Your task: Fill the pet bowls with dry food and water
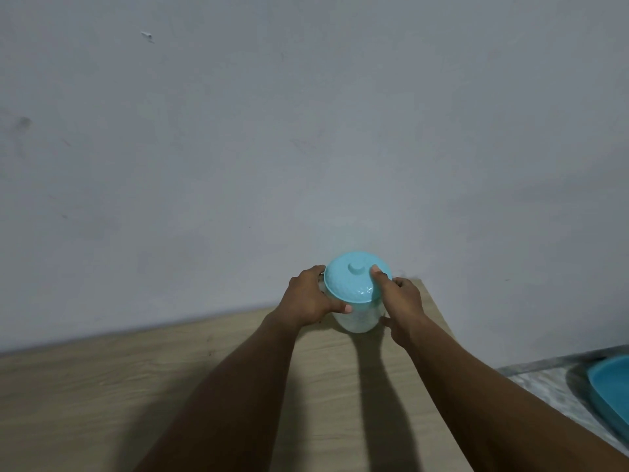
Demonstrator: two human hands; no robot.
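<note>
A translucent container (357, 320) with a light blue domed lid (350, 279) stands on the far right corner of a wooden table (170, 386), close to the wall. My left hand (309, 298) wraps the container's left side, thumb across its front under the lid's rim. My right hand (398, 301) holds the right side, with one finger lying on top of the lid beside its small knob. What the container holds cannot be made out. No pet bowl is surely in view.
A plain grey wall (306, 131) rises right behind the table. The table's right edge drops off beside my right forearm. Lower right, a blue plastic tray or basin (609, 386) sits on a mottled grey floor (544, 386).
</note>
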